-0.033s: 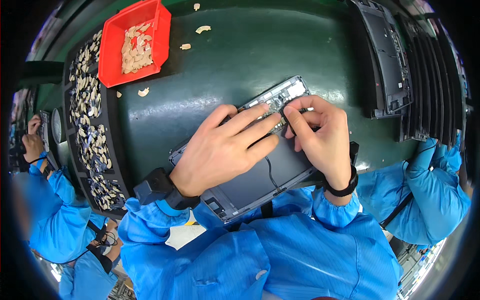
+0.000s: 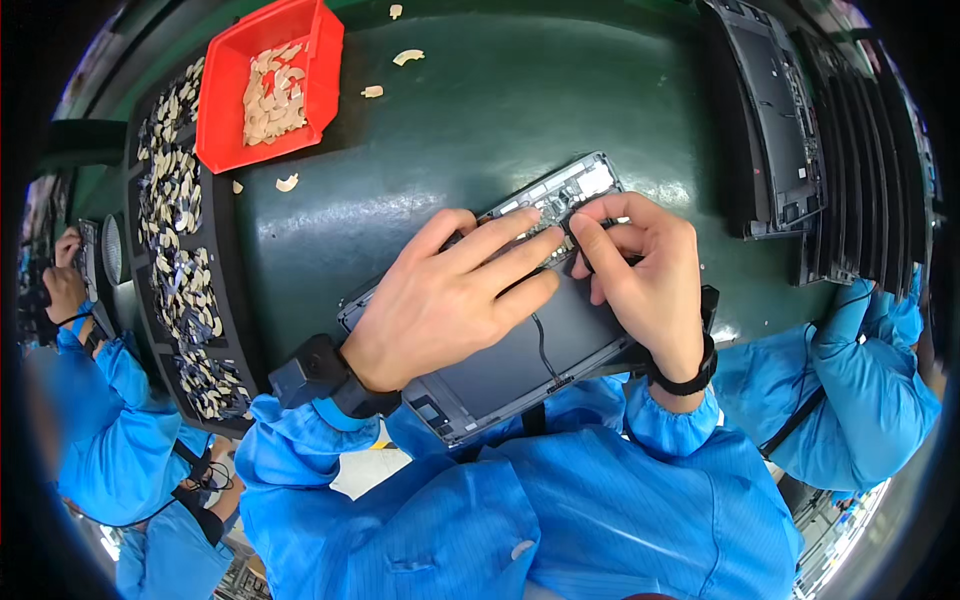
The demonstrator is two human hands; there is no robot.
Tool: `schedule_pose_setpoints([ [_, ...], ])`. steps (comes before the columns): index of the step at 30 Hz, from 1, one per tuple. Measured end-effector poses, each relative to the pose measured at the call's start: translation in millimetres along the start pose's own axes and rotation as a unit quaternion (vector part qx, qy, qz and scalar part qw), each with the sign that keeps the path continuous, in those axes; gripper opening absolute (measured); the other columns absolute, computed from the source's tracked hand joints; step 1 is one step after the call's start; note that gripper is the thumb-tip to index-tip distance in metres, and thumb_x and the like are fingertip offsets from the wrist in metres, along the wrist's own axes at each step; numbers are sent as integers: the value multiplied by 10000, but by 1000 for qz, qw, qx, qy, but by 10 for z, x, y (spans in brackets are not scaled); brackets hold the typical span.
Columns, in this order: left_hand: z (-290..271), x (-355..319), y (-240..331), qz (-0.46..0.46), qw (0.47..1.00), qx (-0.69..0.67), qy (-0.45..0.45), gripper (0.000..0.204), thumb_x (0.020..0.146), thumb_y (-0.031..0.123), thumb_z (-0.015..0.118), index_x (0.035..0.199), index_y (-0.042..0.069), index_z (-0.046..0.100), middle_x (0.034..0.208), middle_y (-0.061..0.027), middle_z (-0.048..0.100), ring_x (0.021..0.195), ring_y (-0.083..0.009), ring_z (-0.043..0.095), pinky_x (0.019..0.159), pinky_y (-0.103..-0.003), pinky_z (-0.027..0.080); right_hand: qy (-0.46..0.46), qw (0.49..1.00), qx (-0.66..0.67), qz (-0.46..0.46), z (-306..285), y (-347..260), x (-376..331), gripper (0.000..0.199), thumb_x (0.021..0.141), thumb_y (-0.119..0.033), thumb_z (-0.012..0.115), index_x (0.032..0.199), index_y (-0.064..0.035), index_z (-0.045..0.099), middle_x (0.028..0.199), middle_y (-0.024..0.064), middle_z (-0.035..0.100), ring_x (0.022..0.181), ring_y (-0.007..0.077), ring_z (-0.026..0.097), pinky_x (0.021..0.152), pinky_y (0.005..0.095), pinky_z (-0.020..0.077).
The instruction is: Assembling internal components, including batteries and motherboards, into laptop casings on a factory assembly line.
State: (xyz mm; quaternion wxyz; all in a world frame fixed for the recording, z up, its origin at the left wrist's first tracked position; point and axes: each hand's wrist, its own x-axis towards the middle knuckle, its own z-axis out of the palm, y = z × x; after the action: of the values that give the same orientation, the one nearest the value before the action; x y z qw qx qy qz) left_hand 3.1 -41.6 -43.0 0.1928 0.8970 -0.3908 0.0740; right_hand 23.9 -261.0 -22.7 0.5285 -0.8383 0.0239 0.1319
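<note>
An opened flat grey device housing point(image 2: 492, 362), tablet-like in shape, lies slanted at the table's near edge. Along its far side runs a circuit board strip point(image 2: 560, 205), and a thin black cable point(image 2: 541, 350) crosses its inner panel. My left hand point(image 2: 450, 290) rests over the housing with its fingers stretched out, fingertips on or just above the board. Beside those fingertips, the thumb and index finger of my right hand point(image 2: 640, 265) are pinched together at the board. Whatever lies between them is too small or hidden to make out.
A red bin point(image 2: 325, 85) of tan paper-like pieces stands at the far left, with several loose pieces point(image 2: 408, 57) near it. Left of it, a black compartment tray point(image 2: 228, 300) holds many small parts. More housings point(image 2: 775, 120) stand at the right. Co-workers in blue point(image 2: 840, 390) flank me.
</note>
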Motion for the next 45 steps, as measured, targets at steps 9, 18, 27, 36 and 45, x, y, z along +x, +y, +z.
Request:
schedule_pose_setpoints([
  [9,39,-19,1,0,1000,-19,23,259,779,194,810,1035,176,769,1391,27,700,1331,-216,621,973,-392,506,-21,998,26,47,-10,-38,-19,160,1012,-100,708,1059,53,706,701,66,734,527,62,594,492,216,435],
  [18,38,-23,8,-1,1000,-20,16,288,766,191,816,1050,174,769,1418,19,686,1340,-224,612,978,-395,498,-23,997,32,61,-26,-35,-13,165,1015,-110,706,1052,51,703,695,63,731,521,56,584,488,218,428],
  [27,18,14,16,-7,1000,-24,-7,285,762,207,799,1042,196,749,1428,22,672,1300,-214,616,990,-393,489,-17,998,37,50,-18,-12,-5,158,1017,-101,701,1055,52,700,689,56,722,520,54,578,487,218,420],
  [36,25,-17,4,6,1000,-18,3,252,773,212,804,1019,198,754,1415,25,680,1298,-208,618,982,-403,491,-24,998,31,52,-16,-10,-8,155,1021,-112,705,1039,42,694,679,45,712,519,51,570,489,215,418],
  [45,35,-15,7,5,1000,-24,1,276,754,213,820,1022,192,756,1420,25,679,1303,-209,615,993,-411,491,-8,1000,1,18,-9,21,1,149,980,-114,700,966,33,722,646,79,737,582,115,683,574,280,524],
])
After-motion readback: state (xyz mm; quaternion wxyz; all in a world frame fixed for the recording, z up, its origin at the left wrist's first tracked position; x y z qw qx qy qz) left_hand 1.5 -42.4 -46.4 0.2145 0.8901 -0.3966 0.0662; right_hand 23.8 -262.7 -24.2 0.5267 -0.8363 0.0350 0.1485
